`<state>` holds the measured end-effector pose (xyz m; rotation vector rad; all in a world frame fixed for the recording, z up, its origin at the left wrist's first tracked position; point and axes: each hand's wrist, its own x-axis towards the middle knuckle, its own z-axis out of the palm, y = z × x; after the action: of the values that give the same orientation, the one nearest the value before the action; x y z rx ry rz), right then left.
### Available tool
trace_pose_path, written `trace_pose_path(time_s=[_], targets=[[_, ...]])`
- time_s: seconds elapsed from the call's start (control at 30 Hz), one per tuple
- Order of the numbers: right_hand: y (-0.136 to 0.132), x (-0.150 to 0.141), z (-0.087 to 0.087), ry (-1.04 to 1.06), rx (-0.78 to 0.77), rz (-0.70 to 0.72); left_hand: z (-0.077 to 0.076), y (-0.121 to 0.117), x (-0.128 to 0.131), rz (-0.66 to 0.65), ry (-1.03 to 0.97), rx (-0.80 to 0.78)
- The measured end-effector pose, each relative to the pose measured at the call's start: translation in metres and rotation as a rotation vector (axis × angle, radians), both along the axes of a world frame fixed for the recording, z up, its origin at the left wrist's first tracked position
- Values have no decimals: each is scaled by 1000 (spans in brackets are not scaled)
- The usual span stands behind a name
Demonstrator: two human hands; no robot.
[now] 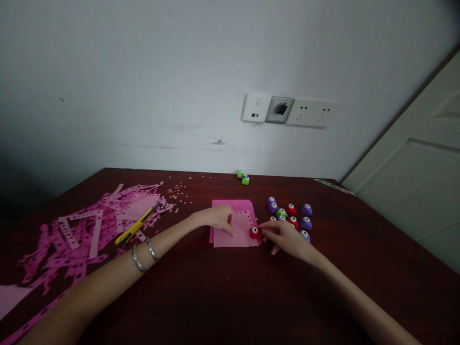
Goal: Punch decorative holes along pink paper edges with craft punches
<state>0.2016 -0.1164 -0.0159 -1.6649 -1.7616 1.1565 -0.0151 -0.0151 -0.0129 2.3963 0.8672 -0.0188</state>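
Note:
My left hand (220, 218) rests on a sheet of pink paper (230, 241), thumb apart from the bent fingers. Beneath that sheet lies more pink paper in a darker shade (223, 203). A row of small punched holes runs along the sheet's top and right edges. At its right edge sits a red craft punch (255, 233) with a white, eye-like button on top. My right hand (283, 235) is beside this punch, fingers apart, fingertips at its right side; whether they press on it is hard to see.
Several purple, red and green craft punches (281, 212) stand behind my right hand. A few small ones (245, 180) are near the wall. On the left lies a heap of pink punched paper strips (68, 244) with a yellow utility knife (134, 227) on it. Tiny paper bits (178, 194) are scattered nearby.

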Motion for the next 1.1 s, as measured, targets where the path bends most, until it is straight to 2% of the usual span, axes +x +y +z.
trace_pose_path(time_s=[0.17, 0.27, 0.37, 0.53, 0.67, 0.77, 0.93, 1.1], targets=[[0, 2, 5, 22, 23, -29, 5, -2, 0, -4, -18, -13], [2, 3, 10, 4, -42, -37, 11, -3, 3, 13, -93, -11], [9, 4, 14, -21, -146, 17, 15, -4, 7, 31, -161, 3], [20, 6, 17, -69, -285, 150, 16, -6, 16, 39, -192, -195], [26, 4, 23, -121, -348, 205, 18, -4, 22, 81, -100, -308], [30, 3, 24, -154, -398, 240, 21, -2, 26, 66, -24, -365], [35, 3, 25, -154, -479, 262, 20, 0, 38, -13, 63, -473], [40, 0, 30, -70, -612, 228, 12, 7, 48, -50, 143, -656]])
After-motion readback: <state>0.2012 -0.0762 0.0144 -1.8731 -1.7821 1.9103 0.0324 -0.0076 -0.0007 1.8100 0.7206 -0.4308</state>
